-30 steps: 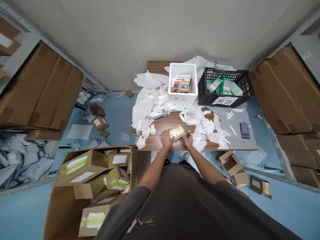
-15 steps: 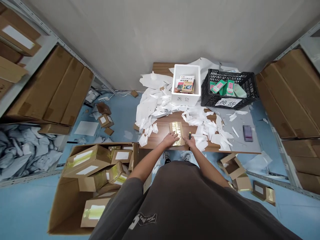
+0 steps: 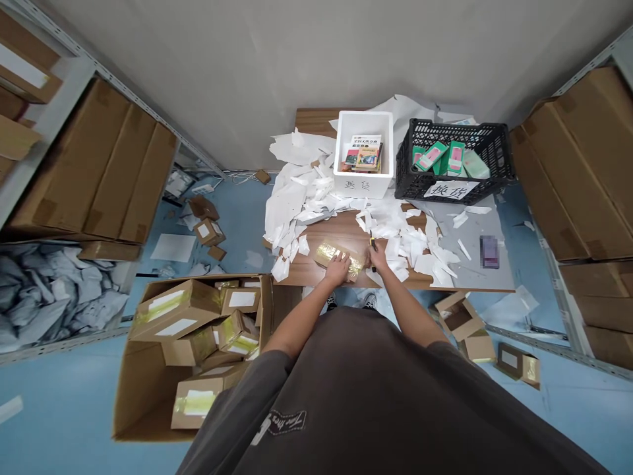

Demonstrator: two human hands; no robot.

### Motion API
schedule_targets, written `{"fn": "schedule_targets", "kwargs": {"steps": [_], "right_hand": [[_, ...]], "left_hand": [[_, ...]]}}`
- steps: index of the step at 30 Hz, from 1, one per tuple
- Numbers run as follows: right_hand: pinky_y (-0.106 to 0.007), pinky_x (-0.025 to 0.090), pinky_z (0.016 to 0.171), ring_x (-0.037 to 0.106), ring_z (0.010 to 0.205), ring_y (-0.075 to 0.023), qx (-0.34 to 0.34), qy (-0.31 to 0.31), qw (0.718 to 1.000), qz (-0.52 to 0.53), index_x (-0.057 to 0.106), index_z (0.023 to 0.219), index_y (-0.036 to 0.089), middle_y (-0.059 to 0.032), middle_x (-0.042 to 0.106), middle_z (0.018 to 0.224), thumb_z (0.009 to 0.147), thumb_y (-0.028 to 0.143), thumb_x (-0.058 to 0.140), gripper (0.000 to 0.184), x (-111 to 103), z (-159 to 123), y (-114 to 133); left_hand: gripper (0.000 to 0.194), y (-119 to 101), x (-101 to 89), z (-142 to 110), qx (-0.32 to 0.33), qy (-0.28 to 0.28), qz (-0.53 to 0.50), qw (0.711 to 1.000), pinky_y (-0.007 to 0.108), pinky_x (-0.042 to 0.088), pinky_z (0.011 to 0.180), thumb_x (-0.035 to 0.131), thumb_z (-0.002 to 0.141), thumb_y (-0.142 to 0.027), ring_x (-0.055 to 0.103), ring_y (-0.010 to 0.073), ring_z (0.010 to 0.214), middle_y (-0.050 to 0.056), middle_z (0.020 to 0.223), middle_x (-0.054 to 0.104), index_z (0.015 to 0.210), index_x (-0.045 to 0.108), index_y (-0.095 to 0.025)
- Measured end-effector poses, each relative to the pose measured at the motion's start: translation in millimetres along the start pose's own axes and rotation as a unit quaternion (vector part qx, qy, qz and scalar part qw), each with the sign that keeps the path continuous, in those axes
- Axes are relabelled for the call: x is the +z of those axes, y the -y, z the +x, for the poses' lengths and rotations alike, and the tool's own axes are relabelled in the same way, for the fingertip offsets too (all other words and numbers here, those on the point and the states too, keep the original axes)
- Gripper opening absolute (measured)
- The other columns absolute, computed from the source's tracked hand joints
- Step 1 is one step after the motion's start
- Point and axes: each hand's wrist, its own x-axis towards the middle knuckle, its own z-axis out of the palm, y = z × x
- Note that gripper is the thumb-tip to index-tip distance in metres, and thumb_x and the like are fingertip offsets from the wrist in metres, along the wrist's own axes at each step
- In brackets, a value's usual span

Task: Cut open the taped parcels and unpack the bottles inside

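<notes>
Left hand (image 3: 338,268) spread over a taped cardboard package (image 3: 326,252) near the front edge of the worktop (image 3: 341,229), a person (image 3: 361,376) grips a black-and-yellow tool (image 3: 372,243) in the right hand (image 3: 378,256), torn white paper (image 3: 299,198) strewn behind.

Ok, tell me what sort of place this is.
Probably a parcel-handling room, perhaps for returns: a large open carton holds taped, labelled boxes, torn white paper litters the table, and the black crate bears a sign reading 换货, "exchange goods".
</notes>
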Motion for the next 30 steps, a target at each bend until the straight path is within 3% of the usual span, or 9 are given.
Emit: {"fn": "schedule_targets", "kwargs": {"steps": [3,7,9,13,18,22,25,30], "right_hand": [[-0.029,0.057,0.064,0.071,0.064,-0.0216,0.017,0.06,0.997,0.046,0.046,0.134,0.025,0.0028,0.066,0.071,0.11,0.052,0.045,0.036,-16.0,-24.3,-12.4],[-0.03,0.056,0.063,0.07,0.061,-0.0219,0.016,0.202,0.979,-0.019,0.054,0.128,0.025,0.0028,0.07,0.071,0.107,0.047,0.056,0.031,-31.5,-54.8,-28.0],[-0.029,0.054,0.068,0.07,0.064,-0.0215,-0.02,0.201,0.975,-0.093,0.063,0.121,0.024,0.001,0.074,0.075,0.104,0.044,0.064,0.025,-37.0,-60.0,-28.0],[-0.028,0.05,0.08,0.074,0.086,-0.025,-0.088,0.14,0.958,-0.235,0.075,0.11,0.024,-0.0038,0.079,0.089,0.097,0.034,0.075,0.016,-46.9,-52.5,-18.9],[-0.031,0.048,0.083,0.075,0.1,-0.0312,-0.103,0.123,0.934,-0.318,0.078,0.103,0.024,-0.0105,0.081,0.102,0.097,0.038,0.077,0.015,-44.7,-42.8,-15.1],[-0.033,0.049,0.081,0.076,0.097,-0.0331,-0.093,0.116,0.925,-0.351,0.077,0.091,0.021,-0.0153,0.08,0.098,0.098,0.055,0.076,0.035,-37.5,-41.7,-18.6],[-0.03,0.049,0.075,0.075,0.09,-0.0302,-0.092,0.113,0.935,-0.322,0.073,0.082,0.022,-0.0118,0.078,0.084,0.092,0.065,0.079,0.044,-39.5,-38.1,-18.4],[-0.028,0.042,0.054,0.059,0.05,-0.0194,-0.033,0.203,0.952,-0.228,0.067,0.078,0.023,-0.0006,0.058,0.055,0.088,0.077,0.074,0.055,-47.9,-33.8,-17.0]], "left_hand": [[0.098,-3.9,-0.6,1.0,-0.015,-0.006,-0.009,1.0,0.051,0.029,0.131,0.096,0.072,-0.027,0.036,0.0399,0.163,0.022,0.172,0.043,0.158,0.05,-0.019],[0.104,-8.8,-6.2,6.4,-0.041,-0.011,-0.008,0.999,0.049,0.03,0.129,0.097,0.07,-0.027,0.039,0.0415,0.161,0.025,0.168,0.049,0.161,0.047,-0.013],[0.105,-10.8,-8.6,9.0,-0.048,-0.009,-0.008,0.999,0.048,0.031,0.128,0.097,0.07,-0.027,0.04,0.0416,0.16,0.025,0.167,0.05,0.161,0.047,-0.012],[0.107,-12.4,-9.0,9.6,-0.057,-0.01,-0.006,0.998,0.048,0.032,0.127,0.098,0.069,-0.028,0.042,0.0417,0.159,0.026,0.168,0.048,0.162,0.046,-0.014],[0.11,-11.6,-2.4,0.1,-0.048,-0.026,-0.024,0.998,0.052,0.03,0.128,0.097,0.068,-0.026,0.038,0.0426,0.161,0.024,0.169,0.047,0.164,0.043,-0.017],[0.097,-10.3,0.6,-6.5,-0.045,-0.035,-0.035,0.998,0.05,0.03,0.129,0.096,0.069,-0.024,0.037,0.0396,0.162,0.019,0.172,0.044,0.156,0.052,-0.02],[0.098,-9.9,-0.6,-5.3,-0.043,-0.039,-0.039,0.998,0.051,0.029,0.129,0.095,0.07,-0.025,0.037,0.0396,0.162,0.02,0.171,0.046,0.157,0.051,-0.019],[0.093,-9.0,-1.0,0.2,-0.036,-0.046,-0.037,0.998,0.05,0.029,0.129,0.096,0.069,-0.025,0.039,0.0396,0.161,0.022,0.172,0.045,0.152,0.054,-0.017]]}}
